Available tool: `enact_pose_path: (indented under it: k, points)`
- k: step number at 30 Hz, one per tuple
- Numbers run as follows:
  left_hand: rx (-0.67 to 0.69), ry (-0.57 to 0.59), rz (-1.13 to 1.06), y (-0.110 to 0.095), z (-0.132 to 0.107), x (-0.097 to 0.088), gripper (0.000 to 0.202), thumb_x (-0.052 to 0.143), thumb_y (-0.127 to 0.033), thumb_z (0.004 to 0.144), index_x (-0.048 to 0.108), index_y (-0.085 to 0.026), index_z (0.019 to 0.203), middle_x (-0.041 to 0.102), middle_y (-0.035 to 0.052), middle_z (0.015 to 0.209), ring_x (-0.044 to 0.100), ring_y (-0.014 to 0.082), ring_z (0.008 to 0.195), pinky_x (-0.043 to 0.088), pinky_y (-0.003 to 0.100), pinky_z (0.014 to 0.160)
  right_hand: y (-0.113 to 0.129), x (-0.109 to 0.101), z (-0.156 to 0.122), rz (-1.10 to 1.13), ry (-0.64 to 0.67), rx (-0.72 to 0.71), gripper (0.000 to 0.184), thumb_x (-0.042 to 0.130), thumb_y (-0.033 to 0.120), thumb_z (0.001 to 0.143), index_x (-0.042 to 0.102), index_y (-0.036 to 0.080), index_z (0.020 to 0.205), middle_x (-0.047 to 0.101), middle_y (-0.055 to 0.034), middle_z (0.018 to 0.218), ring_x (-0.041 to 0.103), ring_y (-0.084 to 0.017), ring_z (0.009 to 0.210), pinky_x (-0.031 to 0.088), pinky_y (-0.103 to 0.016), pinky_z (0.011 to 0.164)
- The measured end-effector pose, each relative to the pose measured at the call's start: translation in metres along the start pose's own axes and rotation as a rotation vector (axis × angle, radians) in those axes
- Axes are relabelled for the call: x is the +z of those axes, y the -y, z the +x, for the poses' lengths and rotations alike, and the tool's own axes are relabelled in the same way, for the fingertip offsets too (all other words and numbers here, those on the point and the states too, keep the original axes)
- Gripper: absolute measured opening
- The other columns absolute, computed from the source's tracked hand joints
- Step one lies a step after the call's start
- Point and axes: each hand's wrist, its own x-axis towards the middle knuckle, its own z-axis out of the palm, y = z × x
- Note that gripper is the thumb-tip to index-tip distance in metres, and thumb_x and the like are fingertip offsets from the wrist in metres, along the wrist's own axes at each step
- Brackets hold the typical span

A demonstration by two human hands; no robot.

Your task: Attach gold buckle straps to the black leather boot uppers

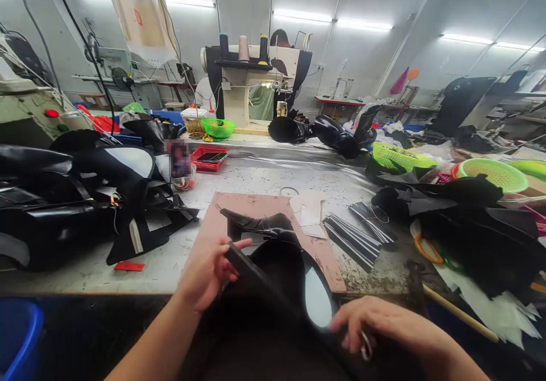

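Note:
My left hand (pixel 209 273) pinches the upper edge of a black boot upper (pixel 273 290), thumb and fingers closed on its rim. The dark piece spreads toward me, and its lower part is lost in shadow. Its shiny foot part (pixel 264 224) appears to lie on a pinkish board (pixel 239 205), though the join is partly hidden. A pale oval lining patch (pixel 318 301) shows on the right. Beside that patch, my right hand (pixel 362 321) has its fingers curled, slightly blurred. A small whitish loop shows below those fingers; what they hold is unclear.
Dark strips with white edges (pixel 354 236) and white paper pieces (pixel 307 213) lie right of the board. Black boot parts (pixel 55 199) crowd the left; dark material (pixel 478 233) and green baskets (pixel 490 175) fill the right. A sewing machine (pixel 236 94) stands behind. A person is beyond it.

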Motion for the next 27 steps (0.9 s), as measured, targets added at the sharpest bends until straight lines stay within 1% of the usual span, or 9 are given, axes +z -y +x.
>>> enact_pose_path:
  k: [3,5,7,9,12,16,18,21,27]
  points:
    - [-0.070,0.203,0.086,0.001,-0.001,0.010,0.015,0.057,-0.023,0.062,0.043,-0.018,0.064,0.066,0.0076,0.106,0.048,0.0062,0.040,0.035,0.019,0.037,0.005,-0.010,0.024,-0.032,0.049,0.113,0.065,0.040,0.075,0.071,0.068,0.016,0.065,0.067,-0.0097,0.078,0.060,-0.015,0.056,0.046,-0.027,0.055]
    - [-0.062,0.293,0.109,0.002,-0.007,0.013,0.019,0.060,-0.026,0.061,0.043,-0.018,0.064,0.069,0.0090,0.097,0.050,0.0084,0.042,0.035,0.019,0.038,0.014,-0.010,0.054,0.076,-0.029,0.130,0.069,0.035,0.076,0.073,0.065,0.015,0.060,0.061,-0.0049,0.057,0.051,-0.011,0.042,0.040,-0.022,0.046]
    - [-0.018,0.349,0.098,0.001,-0.015,0.009,0.024,0.065,-0.030,0.061,0.045,-0.018,0.065,0.071,0.0107,0.081,0.056,0.0134,0.050,0.039,0.020,0.042,0.025,-0.004,0.091,0.246,-0.101,0.107,0.067,0.033,0.072,0.076,0.065,0.015,0.064,0.062,-0.0049,0.059,0.053,-0.011,0.046,0.039,-0.020,0.046]
    - [0.031,0.303,0.065,-0.003,-0.019,-0.001,0.029,0.070,-0.033,0.060,0.046,-0.018,0.067,0.070,0.0096,0.066,0.059,0.0161,0.053,0.041,0.020,0.044,0.036,0.010,0.124,0.409,-0.097,0.107,0.062,0.030,0.064,0.081,0.066,0.014,0.069,0.064,-0.0058,0.062,0.057,-0.013,0.052,0.043,-0.022,0.051]
    - [0.119,0.029,-0.013,-0.011,-0.016,-0.027,0.025,0.070,-0.028,0.061,0.049,-0.018,0.071,0.065,0.0024,0.057,0.056,0.0119,0.047,0.039,0.017,0.039,0.050,0.035,0.154,0.517,-0.099,0.153,0.046,0.034,0.045,0.082,0.065,0.015,0.067,0.064,-0.0066,0.058,0.061,-0.019,0.056,0.049,-0.030,0.061]
    - [0.205,-0.429,-0.110,-0.014,-0.008,-0.072,0.012,0.058,-0.010,0.069,0.051,-0.018,0.076,0.062,-0.0025,0.059,0.056,0.0084,0.047,0.044,0.014,0.040,0.052,0.059,0.145,0.409,-0.123,0.229,0.029,0.044,0.033,0.072,0.066,0.015,0.063,0.065,-0.0071,0.057,0.063,-0.021,0.060,0.051,-0.033,0.068]
    - [0.206,-0.521,-0.122,-0.011,-0.008,-0.089,0.015,0.053,-0.004,0.069,0.051,-0.017,0.077,0.062,-0.0026,0.060,0.058,0.0081,0.049,0.049,0.016,0.045,0.046,0.066,0.131,0.342,-0.108,0.115,0.021,0.055,0.033,0.066,0.066,0.016,0.070,0.067,-0.0056,0.062,0.064,-0.022,0.062,0.051,-0.034,0.067]
    - [0.164,-0.503,-0.079,-0.001,-0.011,-0.097,0.018,0.055,-0.002,0.067,0.053,-0.016,0.078,0.064,-0.0008,0.062,0.060,0.0091,0.052,0.051,0.017,0.050,0.035,0.075,0.113,0.284,-0.053,-0.045,0.030,0.067,0.036,0.058,0.064,0.017,0.082,0.069,-0.0050,0.072,0.065,-0.024,0.068,0.051,-0.035,0.065]
    - [0.127,-0.340,0.091,0.013,-0.018,-0.074,0.017,0.065,-0.016,0.065,0.060,-0.013,0.081,0.068,0.0027,0.069,0.063,0.0104,0.058,0.050,0.017,0.055,0.022,0.095,0.092,0.126,-0.173,0.047,0.035,0.067,0.045,0.067,0.063,0.015,0.084,0.070,-0.0070,0.074,0.065,-0.026,0.075,0.050,-0.037,0.071]
